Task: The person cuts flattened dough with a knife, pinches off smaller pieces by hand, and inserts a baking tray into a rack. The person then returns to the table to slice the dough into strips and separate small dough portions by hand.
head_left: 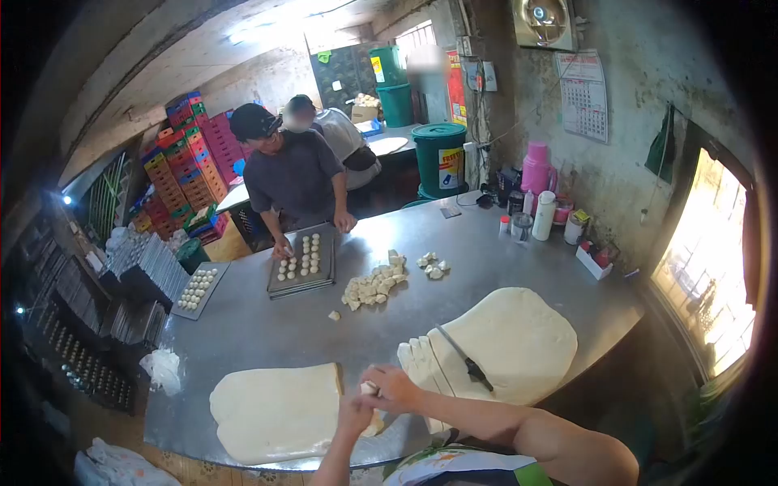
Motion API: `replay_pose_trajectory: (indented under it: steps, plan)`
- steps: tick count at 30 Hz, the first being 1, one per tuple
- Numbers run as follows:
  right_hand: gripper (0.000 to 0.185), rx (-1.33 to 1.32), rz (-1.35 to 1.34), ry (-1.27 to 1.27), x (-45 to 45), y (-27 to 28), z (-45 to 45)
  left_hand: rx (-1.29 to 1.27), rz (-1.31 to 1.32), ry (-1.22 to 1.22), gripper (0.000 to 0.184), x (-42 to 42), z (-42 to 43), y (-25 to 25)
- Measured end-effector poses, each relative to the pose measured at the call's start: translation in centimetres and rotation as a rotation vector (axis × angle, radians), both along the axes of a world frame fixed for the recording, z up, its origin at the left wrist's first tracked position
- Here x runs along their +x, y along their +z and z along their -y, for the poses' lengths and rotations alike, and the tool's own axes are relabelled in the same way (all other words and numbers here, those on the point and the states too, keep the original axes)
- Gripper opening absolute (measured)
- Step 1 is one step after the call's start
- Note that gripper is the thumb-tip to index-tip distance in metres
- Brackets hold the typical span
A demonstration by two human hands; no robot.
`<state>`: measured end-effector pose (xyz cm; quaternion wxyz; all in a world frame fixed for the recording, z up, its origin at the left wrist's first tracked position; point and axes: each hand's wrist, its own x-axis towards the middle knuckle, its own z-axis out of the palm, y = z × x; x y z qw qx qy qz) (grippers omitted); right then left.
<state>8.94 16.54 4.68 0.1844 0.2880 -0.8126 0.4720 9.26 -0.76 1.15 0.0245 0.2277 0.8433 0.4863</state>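
Note:
My left hand (353, 417) and my right hand (394, 390) are together at the front of the metal table, closed around a piece of dough (369, 389). More dough shows just below them, partly hidden by the hands. To their left lies a thick slab of dough (275, 409). On the right, a larger dough sheet (515, 336) has strips (421, 364) cut along its left side. A knife (462, 356) with a black handle rests on that sheet, near my right forearm.
Dough chunks (374, 285) are piled mid-table, with a smaller pile (433, 266) behind. Across the table, a co-worker (296, 174) sets dough balls on a tray (301, 285). Another ball-filled tray (199, 289) sits left. Bottles (543, 215) and a pink jug (536, 168) stand back right.

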Motion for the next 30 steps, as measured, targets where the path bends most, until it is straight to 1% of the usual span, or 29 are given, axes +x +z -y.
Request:
replay_pose_trajectory:
  steps: [1, 2, 3, 4, 5, 6, 7, 8, 9, 10, 11, 12, 13, 15, 16, 17, 19, 20, 21, 22, 23, 24, 26, 27, 28, 30]
  plan:
    - [0.030, -0.005, 0.002, -0.002, -0.1, -1.0, -0.5, -0.218, -0.015, 0.039, 0.018, 0.2, -0.6, -1.4]
    - [0.032, 0.152, 0.141, -0.035, -0.6, -2.3, -1.1, -0.436, -0.032, 0.081, 0.018, 0.5, -1.2, -2.1]
    - [0.034, 0.310, 0.281, -0.065, -1.4, -3.8, -1.7, -0.442, -0.032, 0.083, 0.018, 1.2, -1.8, -2.1]
    - [0.036, 0.466, 0.422, -0.092, -2.4, -5.2, -2.2, -0.276, -0.090, -0.004, 0.020, 2.2, -2.0, -1.9]
    - [0.036, 0.461, 0.422, -0.085, -4.0, -6.9, -3.4, -0.107, -0.148, -0.088, 0.022, 3.1, -2.3, -1.7]
    - [0.040, 0.529, 0.508, -0.111, -5.1, -8.9, -4.6, 0.063, -0.192, -0.162, 0.025, 4.3, -2.2, -1.7]
    - [0.044, 0.607, 0.601, -0.120, -4.7, -10.6, -4.9, 0.060, -0.166, -0.134, 0.025, 5.1, -2.0, -1.7]
    - [0.044, 0.623, 0.599, -0.082, -4.2, -10.8, -4.5, 0.112, 0.026, -0.016, 0.028, 4.3, -1.8, -1.1]
    - [0.044, 0.492, 0.442, -0.055, -4.7, -10.4, -4.1, 0.175, 0.197, 0.103, 0.032, 3.0, -1.6, -0.9]
    - [0.043, 0.350, 0.304, -0.020, -4.2, -9.9, -3.4, 0.182, 0.199, 0.146, 0.032, 2.3, -1.3, -2.3]
    - [0.042, 0.202, 0.181, 0.016, -3.2, -9.7, -2.5, 0.150, -0.013, 0.229, 0.036, 1.7, -1.1, -3.9]
    - [0.042, 0.208, 0.179, 0.051, -2.7, -9.1, -1.8, 0.109, -0.235, 0.305, 0.040, 1.2, -0.7, -5.3]
    - [0.042, 0.154, 0.197, 0.142, -2.8, -7.7, -1.1, 0.106, -0.248, 0.328, 0.040, 0.5, -0.5, -3.8]
    - [0.041, 0.048, 0.274, 0.315, -1.5, -6.1, -0.2, 0.164, -0.212, 0.265, 0.036, 0.3, -0.5, -1.3]
    - [0.041, 0.054, 0.288, 0.330, -0.9, -5.8, -0.1, 0.197, -0.186, 0.232, 0.035, 1.0, -0.6, -1.1]
    - [0.040, 0.085, 0.217, 0.232, -0.8, -5.2, 0.2, 0.198, -0.183, 0.239, 0.035, 1.0, -0.4, -2.4]
    - [0.038, 0.143, 0.069, 0.020, -1.0, -4.4, 0.6, -0.021, -0.063, 0.187, 0.035, 0.0, 0.3, -7.7]
    - [0.038, 0.147, 0.067, 0.018, -1.3, -5.0, 0.5, -0.126, -0.006, 0.158, 0.035, -0.2, 0.2, -8.1]
    - [0.038, 0.315, 0.265, -0.025, -1.9, -6.2, 0.0, -0.122, -0.008, 0.157, 0.035, -0.1, 0.3, -8.4]
    - [0.040, 0.481, 0.466, -0.068, -2.4, -7.2, -0.4, -0.338, -0.072, 0.035, 0.033, 1.0, 0.1, -7.4]
    - [0.040, 0.484, 0.462, -0.075, -3.3, -7.9, -1.1, -0.554, -0.144, -0.090, 0.032, 1.5, 0.1, -6.3]
    - [0.038, 0.527, 0.504, -0.120, -4.1, -8.7, -1.9, -0.550, -0.151, -0.099, 0.032, 1.7, 0.1, -5.3]
    - [0.036, 0.612, 0.620, -0.199, -3.1, -8.7, -2.3, -0.062, 0.075, -0.049, 0.030, 3.3, 0.4, -3.7]
    - [0.036, 0.620, 0.610, -0.208, -3.4, -8.4, -2.0, 0.189, 0.169, -0.014, 0.029, 2.8, 0.3, -3.3]
    - [0.035, 0.516, 0.438, -0.131, -2.8, -8.4, -1.4, 0.196, 0.165, -0.018, 0.029, 2.2, 0.5, -3.8]
    - [0.033, 0.302, 0.109, 0.023, -1.0, -8.0, 0.2, 0.165, -0.150, 0.103, 0.032, 1.1, 1.0, -6.5]
